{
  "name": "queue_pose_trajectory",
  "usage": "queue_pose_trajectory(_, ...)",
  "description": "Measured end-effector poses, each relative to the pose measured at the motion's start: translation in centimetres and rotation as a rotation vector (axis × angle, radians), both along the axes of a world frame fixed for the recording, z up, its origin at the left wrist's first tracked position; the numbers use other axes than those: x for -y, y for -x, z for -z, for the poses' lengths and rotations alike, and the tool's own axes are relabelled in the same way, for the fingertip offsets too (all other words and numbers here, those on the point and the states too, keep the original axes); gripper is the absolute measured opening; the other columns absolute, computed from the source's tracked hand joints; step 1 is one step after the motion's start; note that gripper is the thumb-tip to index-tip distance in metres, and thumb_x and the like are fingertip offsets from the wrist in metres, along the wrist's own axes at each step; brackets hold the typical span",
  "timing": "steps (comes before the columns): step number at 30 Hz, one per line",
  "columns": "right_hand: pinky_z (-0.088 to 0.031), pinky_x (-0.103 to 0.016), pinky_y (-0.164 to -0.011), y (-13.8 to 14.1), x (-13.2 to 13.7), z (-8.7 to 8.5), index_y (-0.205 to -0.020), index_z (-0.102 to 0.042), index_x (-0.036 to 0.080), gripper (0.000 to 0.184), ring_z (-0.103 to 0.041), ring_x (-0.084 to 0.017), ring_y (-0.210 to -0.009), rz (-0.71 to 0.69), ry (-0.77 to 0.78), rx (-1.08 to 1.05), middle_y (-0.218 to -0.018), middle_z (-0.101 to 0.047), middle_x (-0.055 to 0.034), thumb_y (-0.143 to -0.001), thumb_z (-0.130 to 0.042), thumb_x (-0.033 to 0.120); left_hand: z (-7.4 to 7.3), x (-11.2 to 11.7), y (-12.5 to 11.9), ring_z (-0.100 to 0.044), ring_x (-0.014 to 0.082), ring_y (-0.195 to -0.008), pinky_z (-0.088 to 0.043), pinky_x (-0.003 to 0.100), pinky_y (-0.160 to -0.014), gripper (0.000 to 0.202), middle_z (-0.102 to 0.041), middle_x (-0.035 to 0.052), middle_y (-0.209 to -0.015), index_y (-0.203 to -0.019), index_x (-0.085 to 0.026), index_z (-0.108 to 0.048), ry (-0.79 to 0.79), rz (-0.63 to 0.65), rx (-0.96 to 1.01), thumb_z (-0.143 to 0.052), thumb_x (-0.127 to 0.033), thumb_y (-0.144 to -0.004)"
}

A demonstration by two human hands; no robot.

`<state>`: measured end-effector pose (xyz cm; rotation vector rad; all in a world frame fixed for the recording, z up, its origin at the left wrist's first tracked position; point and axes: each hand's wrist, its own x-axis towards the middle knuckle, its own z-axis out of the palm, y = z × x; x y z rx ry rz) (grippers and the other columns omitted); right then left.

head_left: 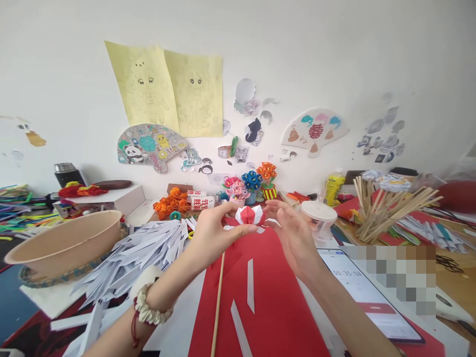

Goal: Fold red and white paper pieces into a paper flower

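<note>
A small red and white folded paper flower [248,216] is pinched between the thumb and fingers of my left hand [219,225], above the red sheet. To its right is my right hand [292,233], its fingers stretched out and apart, the tips close to the flower's edge; whether they touch it I cannot tell. Below lies a red paper sheet [275,297]. On the sheet rest a thin wooden stick [218,302] and two white paper strips, one upright strip [250,285] and one slanted strip [240,327].
White paper strips [148,248] pile up at left beside a beige bowl [67,243]. A phone [372,297] showing a timer lies at right, before a bundle of wooden sticks [386,208]. Behind stand a lidded plastic tub [318,218] and pots of crafted flowers [253,186].
</note>
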<state>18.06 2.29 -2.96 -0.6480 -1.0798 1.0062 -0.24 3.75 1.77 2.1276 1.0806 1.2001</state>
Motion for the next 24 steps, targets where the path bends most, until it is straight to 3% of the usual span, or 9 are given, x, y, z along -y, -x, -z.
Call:
queue_pose_trajectory(6,-0.052,-0.03,-0.081,0.1,0.2,0.1,-0.096,-0.074,0.026,0.029,-0.065,-0.019,-0.09,0.016,-0.015,0.117,-0.097,-0.073,-0.0027,-0.075,-0.084,0.043,0.2,-0.2,0.3,-0.058,0.0172,-0.072,-0.04,0.025,-0.064,0.042,-0.067,0.0012,-0.074,-0.099,-0.017,-0.073,-0.077,0.027,-0.034,-0.077,-0.051,-0.076)
queue_pose_trajectory(11,-0.052,-0.031,-0.084,0.2,0.3,0.0,-0.097,-0.074,0.026,0.031,-0.065,-0.02,-0.093,0.013,-0.009,0.077,-0.098,-0.073,-0.003,-0.073,-0.085,0.044,-0.1,-0.3,0.6,-0.049,0.0142,-0.067,-0.037,0.024,-0.06,0.043,-0.062,0.0018,-0.076,-0.093,-0.014,-0.071,0.171,0.212,0.087,-0.074,-0.054,-0.078)
queue_pose_trajectory(16,-0.05,-0.034,-0.091,0.0,0.3,-0.2,-0.097,-0.077,0.027,0.03,-0.064,-0.021,-0.098,0.07,-0.003,0.054,-0.101,-0.073,-0.0039,-0.077,-0.081,0.048,0.9,-1.2,1.3,-0.042,0.0124,-0.065,-0.035,0.024,-0.062,0.04,-0.05,-0.0007,-0.069,-0.082,-0.015,-0.065,0.44,0.488,0.327,-0.072,-0.055,-0.082)
queue_pose_trajectory(20,-0.05,-0.033,-0.088,0.1,0.5,-0.3,-0.095,-0.078,0.027,0.028,-0.063,-0.02,-0.095,0.057,-0.016,0.085,-0.101,-0.073,-0.0044,-0.075,-0.082,0.047,2.1,-2.0,1.8,-0.045,0.0132,-0.066,-0.036,0.025,-0.064,0.052,-0.053,0.0016,-0.072,-0.089,-0.016,-0.063,0.501,0.549,0.354,-0.067,-0.067,-0.079)
queue_pose_trajectory(24,-0.052,-0.032,-0.083,0.4,0.9,-0.6,-0.094,-0.078,0.027,0.027,-0.064,-0.019,-0.089,-0.019,-0.019,0.104,-0.1,-0.073,-0.0047,-0.076,-0.081,0.047,2.5,-2.1,2.0,-0.05,0.0142,-0.069,-0.04,0.027,-0.067,0.052,-0.055,0.0033,-0.079,-0.086,-0.017,-0.061,0.532,0.577,0.349,-0.069,-0.068,-0.077)
